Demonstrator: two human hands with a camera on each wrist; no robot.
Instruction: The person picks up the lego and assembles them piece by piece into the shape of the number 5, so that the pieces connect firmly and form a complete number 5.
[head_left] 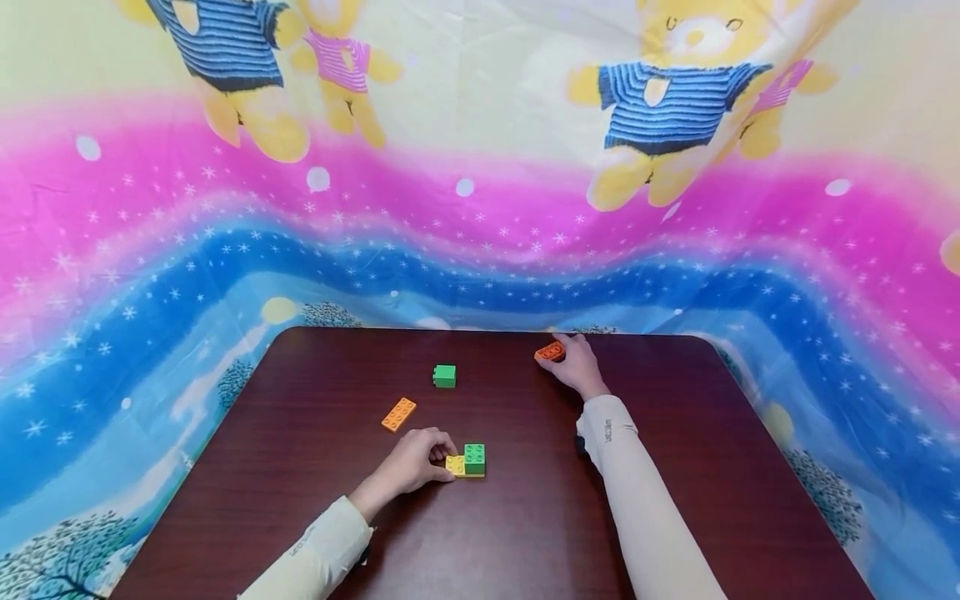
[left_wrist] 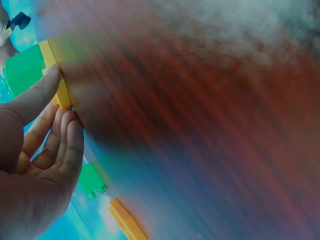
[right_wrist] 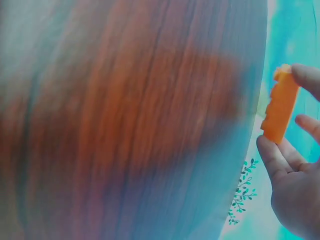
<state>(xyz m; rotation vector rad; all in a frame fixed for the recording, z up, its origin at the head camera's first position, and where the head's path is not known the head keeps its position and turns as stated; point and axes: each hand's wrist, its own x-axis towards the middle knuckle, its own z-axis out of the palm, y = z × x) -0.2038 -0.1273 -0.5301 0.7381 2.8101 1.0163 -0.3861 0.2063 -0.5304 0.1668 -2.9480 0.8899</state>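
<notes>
A bear-printed cloth (head_left: 480, 212) hangs beyond the yellow brick (head_left: 454, 465). The dark red-brown worktop (head_left: 540, 533) spreads out beneath that brick. Just left of it is the left hand (head_left: 412, 462), its thumb and fingers pinching the brick's left end. Well beyond it and to the right, the right hand (head_left: 579, 367) grips a red-orange brick (head_left: 550, 352) between thumb and fingers. A light orange brick (head_left: 399, 414) lies beyond the yellow one, to its left. One green brick (head_left: 475, 457) sits on its right half; a loose green brick (head_left: 446, 377) lies farther beyond, studs facing left.
</notes>
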